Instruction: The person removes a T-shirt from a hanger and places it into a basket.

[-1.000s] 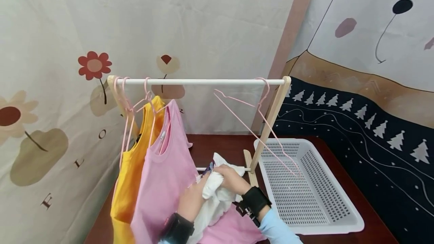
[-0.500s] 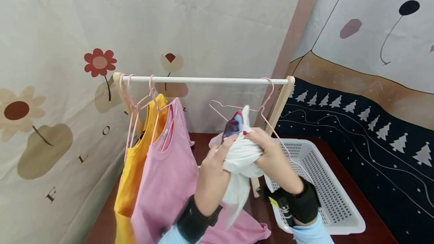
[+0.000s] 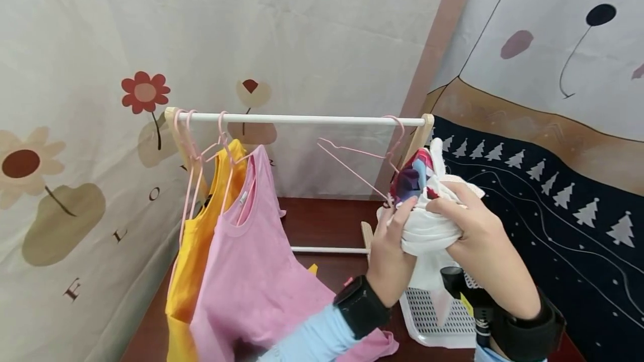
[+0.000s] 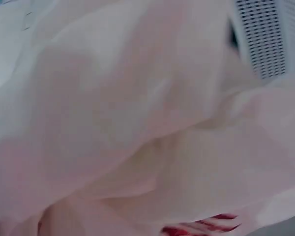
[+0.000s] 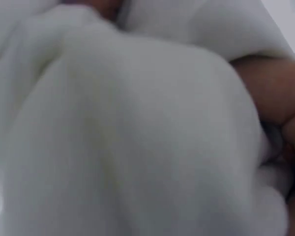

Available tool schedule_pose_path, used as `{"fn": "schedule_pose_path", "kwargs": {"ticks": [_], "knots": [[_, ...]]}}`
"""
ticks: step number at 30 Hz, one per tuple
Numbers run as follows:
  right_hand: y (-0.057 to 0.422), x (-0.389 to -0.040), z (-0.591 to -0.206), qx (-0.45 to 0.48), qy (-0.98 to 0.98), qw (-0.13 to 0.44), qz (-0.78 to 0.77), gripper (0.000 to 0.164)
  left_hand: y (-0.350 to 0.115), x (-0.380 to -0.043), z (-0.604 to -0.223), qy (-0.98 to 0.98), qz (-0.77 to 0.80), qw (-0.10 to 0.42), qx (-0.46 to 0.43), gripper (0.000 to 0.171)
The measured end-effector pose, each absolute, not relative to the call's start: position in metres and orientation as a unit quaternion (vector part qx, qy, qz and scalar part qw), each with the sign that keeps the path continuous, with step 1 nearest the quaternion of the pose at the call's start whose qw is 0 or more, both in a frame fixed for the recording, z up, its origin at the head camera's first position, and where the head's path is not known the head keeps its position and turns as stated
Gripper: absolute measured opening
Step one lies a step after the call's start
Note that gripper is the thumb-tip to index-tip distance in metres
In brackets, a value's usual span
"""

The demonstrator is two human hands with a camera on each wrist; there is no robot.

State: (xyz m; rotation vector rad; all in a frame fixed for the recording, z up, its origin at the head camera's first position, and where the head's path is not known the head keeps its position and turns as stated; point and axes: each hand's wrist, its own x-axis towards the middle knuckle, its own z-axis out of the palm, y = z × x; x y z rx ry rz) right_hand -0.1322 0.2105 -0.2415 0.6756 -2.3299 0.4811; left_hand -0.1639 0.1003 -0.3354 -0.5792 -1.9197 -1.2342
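A white shirt point(image 3: 427, 233) with a red, blue and purple print is bunched up between both hands at the rack's right end. The left hand point(image 3: 394, 247) grips its left side, the right hand point(image 3: 485, 244) its right side, with the lower cloth hanging down. Just behind the print, a bare pink hanger point(image 3: 402, 130) hangs from the white rail point(image 3: 302, 119); its lower right part is hidden, and whether the shirt touches it I cannot tell. Pale cloth point(image 4: 113, 108) fills the left wrist view. In the right wrist view, blurred white folds point(image 5: 137, 132) lie against fingers point(image 5: 270, 88).
On the rail's left side hang a yellow top point(image 3: 196, 261) and a pink shirt point(image 3: 251, 239) on pink hangers. Under the hands stands a white perforated basket point(image 3: 437, 334), partly covered. More pink cloth point(image 3: 374, 345) lies on the dark red table point(image 3: 317, 211).
Both hands have carried the bunched white shirt up and to the right, from low in front of the rack to beside the bare pink hanger. The hung clothes stay at the left.
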Motion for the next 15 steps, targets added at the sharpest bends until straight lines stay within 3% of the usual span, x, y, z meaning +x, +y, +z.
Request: {"fn": "schedule_pose_path", "kwargs": {"ticks": [9,15], "knots": [[0.234,-0.133,-0.250,0.295,-0.885,0.336,0.130,0.056,0.147,-0.171,-0.358,-0.734,-0.540,0.323,-0.255,0.073],[0.248,-0.145,-0.279,0.318,-0.889,0.323,0.063,0.064,0.154,-0.178,-0.399,-0.752,-0.521,0.200,-0.350,0.073]]}}
